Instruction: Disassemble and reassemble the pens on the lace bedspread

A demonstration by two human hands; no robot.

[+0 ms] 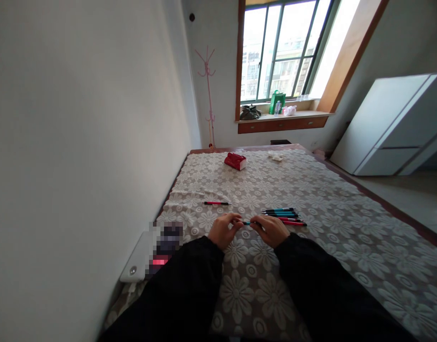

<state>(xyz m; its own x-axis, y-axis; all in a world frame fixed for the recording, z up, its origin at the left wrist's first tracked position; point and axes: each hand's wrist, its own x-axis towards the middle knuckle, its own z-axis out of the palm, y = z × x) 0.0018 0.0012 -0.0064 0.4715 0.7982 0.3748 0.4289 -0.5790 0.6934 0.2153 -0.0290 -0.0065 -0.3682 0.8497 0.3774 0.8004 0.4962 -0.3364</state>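
Observation:
Between my two hands is a blue pen (247, 223), held level just above the flowered cloth. My left hand (223, 230) pinches its left end, and my right hand (271, 230) pinches the other. Fingers hide most of the pen, so only a short blue stretch in the middle shows. Just beyond my right hand lie several pens side by side: blue and black ones (280, 212) at the back and red and black ones (293, 222) nearer. Another red and black pen (217, 203) lies alone, beyond my left hand.
A flower-patterned cloth (321, 228) covers the table. Toward its far end sit a red tissue pack (235, 161) and a crumpled pale thing (276, 156). At left, by the wall, lies a white device (135, 263) beside a blurred-out patch. A pink coat stand (208, 95) stands beyond.

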